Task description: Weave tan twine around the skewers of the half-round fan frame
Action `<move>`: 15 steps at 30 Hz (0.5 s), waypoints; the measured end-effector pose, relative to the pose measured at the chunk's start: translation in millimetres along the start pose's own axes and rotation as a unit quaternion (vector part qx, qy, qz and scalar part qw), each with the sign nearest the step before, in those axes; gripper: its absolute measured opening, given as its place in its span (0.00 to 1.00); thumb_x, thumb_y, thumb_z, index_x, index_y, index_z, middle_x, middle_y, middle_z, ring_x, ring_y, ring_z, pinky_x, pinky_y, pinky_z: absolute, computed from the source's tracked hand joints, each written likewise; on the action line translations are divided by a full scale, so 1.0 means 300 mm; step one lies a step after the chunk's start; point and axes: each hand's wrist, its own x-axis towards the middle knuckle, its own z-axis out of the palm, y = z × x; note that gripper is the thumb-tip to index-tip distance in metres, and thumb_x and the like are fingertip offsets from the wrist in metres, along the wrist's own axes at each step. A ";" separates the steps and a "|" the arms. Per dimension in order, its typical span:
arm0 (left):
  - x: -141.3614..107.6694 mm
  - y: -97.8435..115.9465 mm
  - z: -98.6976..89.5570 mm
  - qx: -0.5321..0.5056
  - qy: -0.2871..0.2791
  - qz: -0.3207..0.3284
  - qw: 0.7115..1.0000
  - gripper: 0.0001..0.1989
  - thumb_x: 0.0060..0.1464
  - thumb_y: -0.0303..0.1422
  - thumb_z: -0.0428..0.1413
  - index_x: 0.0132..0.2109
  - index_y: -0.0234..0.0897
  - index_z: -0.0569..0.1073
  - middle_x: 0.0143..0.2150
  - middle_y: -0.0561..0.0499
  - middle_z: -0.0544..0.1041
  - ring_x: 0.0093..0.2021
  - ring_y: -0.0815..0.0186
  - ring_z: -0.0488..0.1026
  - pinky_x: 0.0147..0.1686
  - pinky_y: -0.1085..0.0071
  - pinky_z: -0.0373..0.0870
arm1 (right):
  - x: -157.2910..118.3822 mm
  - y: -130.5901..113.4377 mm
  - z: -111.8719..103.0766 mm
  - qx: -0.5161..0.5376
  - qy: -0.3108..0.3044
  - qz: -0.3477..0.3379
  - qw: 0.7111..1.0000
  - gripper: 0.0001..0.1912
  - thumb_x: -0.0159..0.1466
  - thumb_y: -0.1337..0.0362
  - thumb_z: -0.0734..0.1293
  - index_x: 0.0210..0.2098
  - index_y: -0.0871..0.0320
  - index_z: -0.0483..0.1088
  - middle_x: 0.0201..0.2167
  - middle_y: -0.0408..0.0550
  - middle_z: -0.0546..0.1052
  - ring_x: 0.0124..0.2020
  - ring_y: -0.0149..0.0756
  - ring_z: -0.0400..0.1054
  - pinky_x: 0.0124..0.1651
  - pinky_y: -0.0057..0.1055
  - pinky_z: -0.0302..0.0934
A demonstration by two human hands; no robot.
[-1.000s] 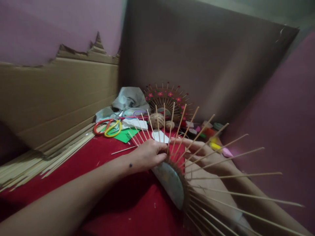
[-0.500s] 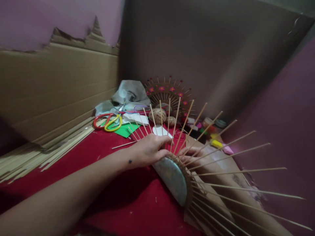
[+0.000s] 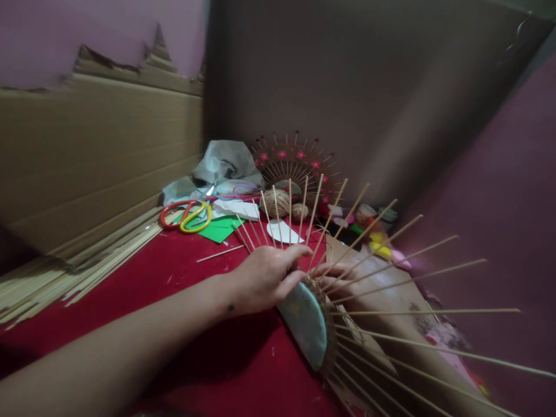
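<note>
A half-round piece [image 3: 306, 324] with a pale blue, patterned face is tilted in front of me. Thin wooden sticks [image 3: 374, 229] fan out from its curved edge, where brown twine [image 3: 329, 347] is woven between them. My left hand [image 3: 267, 278] is closed on the upper end of this piece, thumb over the edge and index finger reaching to the sticks. Behind the sticks is my right hand [image 3: 347, 279], its fingers bent and pressed together at the twine edge. The sticks partly cover those fingertips.
Red-and-yellow-handled scissors [image 3: 186, 216], green paper [image 3: 220, 229] and twine balls [image 3: 277, 202] lie on the red cloth [image 3: 182, 260]. A finished flowered fan [image 3: 292, 155] stands behind. Loose sticks [image 3: 104, 263] lie left beside a cardboard wall [image 3: 130, 133]; coloured clay-like lumps [image 3: 382, 246] are right.
The half-round piece and its stick fan have shifted slightly right and down, with my left hand moving along. The background has slid a little left in view. My right hand stays behind the sticks.
</note>
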 end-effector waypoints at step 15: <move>0.037 -0.030 -0.033 -0.076 -0.061 -0.121 0.988 0.05 0.48 0.27 0.52 0.33 0.32 0.73 0.21 0.54 0.69 0.23 0.73 0.63 0.25 0.76 0.58 | 0.009 0.020 -0.002 0.002 0.004 -0.022 1.000 0.13 0.48 0.62 0.73 0.33 0.58 0.75 0.25 0.47 0.78 0.25 0.32 0.71 0.30 0.27 0.62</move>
